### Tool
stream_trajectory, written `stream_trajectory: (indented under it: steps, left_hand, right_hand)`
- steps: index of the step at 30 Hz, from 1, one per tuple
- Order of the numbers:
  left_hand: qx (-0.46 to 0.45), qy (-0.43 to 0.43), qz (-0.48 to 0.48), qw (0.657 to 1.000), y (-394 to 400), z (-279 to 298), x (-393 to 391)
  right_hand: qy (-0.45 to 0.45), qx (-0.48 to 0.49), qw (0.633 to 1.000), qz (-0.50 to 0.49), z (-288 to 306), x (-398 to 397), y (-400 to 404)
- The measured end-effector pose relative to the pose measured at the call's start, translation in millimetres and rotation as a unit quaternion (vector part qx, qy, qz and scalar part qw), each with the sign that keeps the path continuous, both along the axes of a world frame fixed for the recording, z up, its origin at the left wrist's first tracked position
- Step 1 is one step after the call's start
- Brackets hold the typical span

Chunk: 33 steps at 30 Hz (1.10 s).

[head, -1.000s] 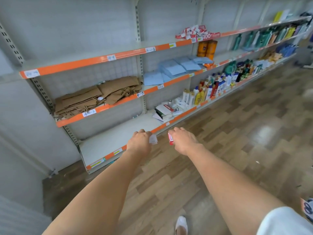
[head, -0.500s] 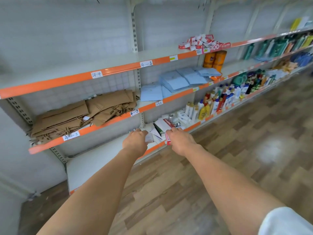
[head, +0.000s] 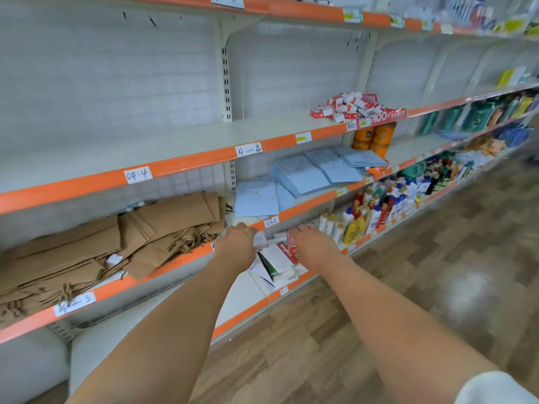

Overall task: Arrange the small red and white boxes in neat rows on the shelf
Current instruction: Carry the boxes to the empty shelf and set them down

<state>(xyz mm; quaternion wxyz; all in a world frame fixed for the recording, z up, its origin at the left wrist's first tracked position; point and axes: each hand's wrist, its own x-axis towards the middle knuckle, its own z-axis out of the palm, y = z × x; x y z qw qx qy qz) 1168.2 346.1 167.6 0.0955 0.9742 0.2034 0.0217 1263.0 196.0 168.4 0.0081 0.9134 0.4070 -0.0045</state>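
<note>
From the head view, the camera had risen and closed in over the last second: the bottom shelf slid low in frame and the 4—4 shelf (head: 175, 147) came up to centre, which suggests the person was straightening toward the tier where the boxes belong.

Both arms stayed stretched out in front. The left hand (head: 237, 243) was curled round a small white box (head: 260, 239), gripped at its inner side; the right hand (head: 313, 247) was curled round a small red and white box (head: 291, 247), its red face showing between the two hands. Both boxes were carried clear of any shelf, in front of a low stack of flat white packs (head: 277, 266) on the bottom tier.

The pile of red and white boxes (head: 348, 107) lay jumbled — not in rows — at about one o'clock from the hands, on that same 4—4 shelf, well apart from them. In my judgement arranging had barely begun; the two held boxes were likely bound for that shelf.

Handwritten tags read "04-4" (head: 138, 174) and "4—4" (head: 248, 149) on the orange shelf edge, and "4—3" (head: 75, 304), blurred, at eight o'clock below the brown paper bags (head: 116, 243). A red strip (head: 385, 115) under the pile showed "100"; the rest was unreadable.
</note>
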Motion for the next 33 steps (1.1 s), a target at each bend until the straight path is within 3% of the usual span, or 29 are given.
stream_trajectory:
  steps: [12, 23, 33]
  left_hand:
    - [0.007, 0.009, -0.012, 1.0, 93.4, 10.7, 141.4]
    - [0.031, -0.069, 0.094, 0.993, 152.8, 51.5, 260.2]
    - [0.044, -0.058, 0.188, 0.979, 231.7, 72.9, 299.9]
  right_hand:
    - [0.006, 0.021, 0.999, 0.031, 19.5, 144.2, 95.9]
    - [-0.048, 0.057, 0.99, 0.116, 58.0, 286.4, 182.1]
    - [-0.031, 0.095, 0.98, 0.173, 72.7, 338.2, 270.3]
